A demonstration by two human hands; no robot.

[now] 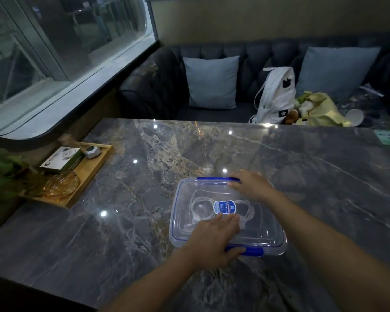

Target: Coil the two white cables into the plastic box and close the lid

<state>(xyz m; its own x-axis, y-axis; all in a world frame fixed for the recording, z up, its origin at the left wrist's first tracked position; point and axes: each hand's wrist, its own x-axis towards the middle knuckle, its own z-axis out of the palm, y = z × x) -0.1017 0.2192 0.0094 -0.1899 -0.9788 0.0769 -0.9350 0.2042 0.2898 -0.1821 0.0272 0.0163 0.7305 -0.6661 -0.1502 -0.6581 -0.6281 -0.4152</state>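
1. The plastic box sits on the marble table, right of the table's middle and close to the person, with its clear lid lying on top.
2. Both white cables lie coiled inside, seen through the lid around a blue label.
3. The left hand straddles the box's near edge. Its fingers lie fairly straight and together, flat on the lid, tips just short of the label and above the near loops of cable.
4. The left thumb lies along the front rim, touching the left end of the near blue clip.
5. The right hand rests on the far right part of the lid, fingers stretched along the far edge with the tips on the right end of the far blue clip (whether that clip is snapped down cannot be told).
6. The right thumb lies on the lid, just beyond the coils.
7. A wooden tray stands at the table's left edge, well apart from the box.
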